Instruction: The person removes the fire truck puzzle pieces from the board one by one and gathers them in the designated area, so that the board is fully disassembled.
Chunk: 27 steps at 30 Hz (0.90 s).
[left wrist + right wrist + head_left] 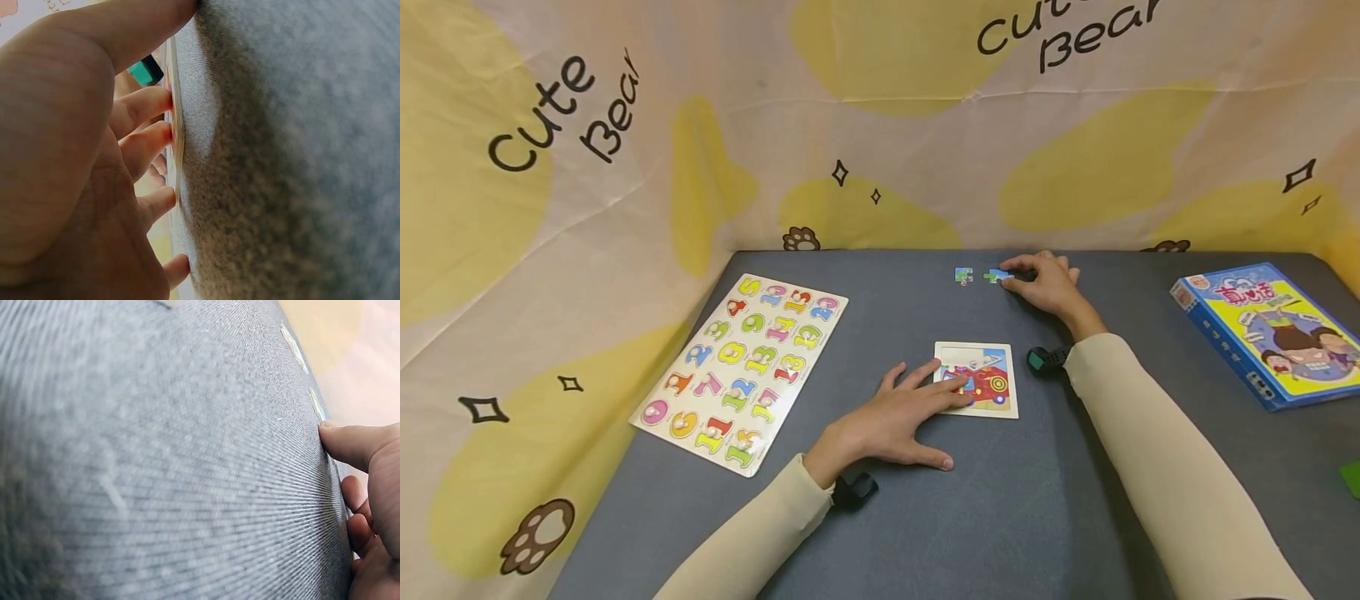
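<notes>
The left hand [898, 421] is released: its spread fingers rest on the left part of a red-vehicle jigsaw board [991, 385], at the middle of the worktop [992, 508]. At the far side, the right hand [1048, 285] pinches in its grip a jigsaw piece [995, 276] (blue and green), just right of a second piece [963, 275].

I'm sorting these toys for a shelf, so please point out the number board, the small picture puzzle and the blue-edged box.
Number board [727, 375], head view: bare pale surface near its middle.
Small picture puzzle [962, 354], head view: pale upper part.
Blue-edged box [1288, 337], head view: printed top face.
</notes>
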Tool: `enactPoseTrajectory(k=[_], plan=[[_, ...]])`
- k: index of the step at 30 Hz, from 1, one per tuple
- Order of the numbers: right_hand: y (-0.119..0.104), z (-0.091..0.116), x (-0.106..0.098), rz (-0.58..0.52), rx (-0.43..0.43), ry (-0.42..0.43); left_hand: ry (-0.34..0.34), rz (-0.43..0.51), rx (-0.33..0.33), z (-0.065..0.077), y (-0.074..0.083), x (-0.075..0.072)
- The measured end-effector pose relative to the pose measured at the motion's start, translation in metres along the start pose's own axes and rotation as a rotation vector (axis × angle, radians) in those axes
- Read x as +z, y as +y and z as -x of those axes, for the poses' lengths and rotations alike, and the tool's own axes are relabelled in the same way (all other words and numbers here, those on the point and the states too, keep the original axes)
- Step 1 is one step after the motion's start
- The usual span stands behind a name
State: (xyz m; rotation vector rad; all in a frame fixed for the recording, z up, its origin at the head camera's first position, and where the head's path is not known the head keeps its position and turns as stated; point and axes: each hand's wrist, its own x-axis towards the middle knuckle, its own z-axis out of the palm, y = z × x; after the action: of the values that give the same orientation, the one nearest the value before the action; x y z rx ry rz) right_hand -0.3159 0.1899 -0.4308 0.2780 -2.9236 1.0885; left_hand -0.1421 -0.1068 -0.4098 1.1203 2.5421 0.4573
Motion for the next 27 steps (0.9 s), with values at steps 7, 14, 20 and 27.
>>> enactPoseTrajectory(k=[7,14,20,27], plan=[[-0.0009,0.0009,-0.0003,0.007,0.006,0.005,-0.003,0.007,-0.002,0.0005,0.0013,-0.0013],[0.0018,-0.0014,0.0014,0.014,0.012,0.011,-0.004,0.013,-0.004,0.001,0.0023,-0.0022],[0.001,0.003,0.0007,-0.073,-0.032,0.065,-0.004,0.008,-0.002,0.0005,0.0021,-0.0025],[0.0059,0.0086,0.0014,-0.271,-0.059,0.128,-0.004,0.011,-0.007,0.0008,0.0021,-0.0023]])
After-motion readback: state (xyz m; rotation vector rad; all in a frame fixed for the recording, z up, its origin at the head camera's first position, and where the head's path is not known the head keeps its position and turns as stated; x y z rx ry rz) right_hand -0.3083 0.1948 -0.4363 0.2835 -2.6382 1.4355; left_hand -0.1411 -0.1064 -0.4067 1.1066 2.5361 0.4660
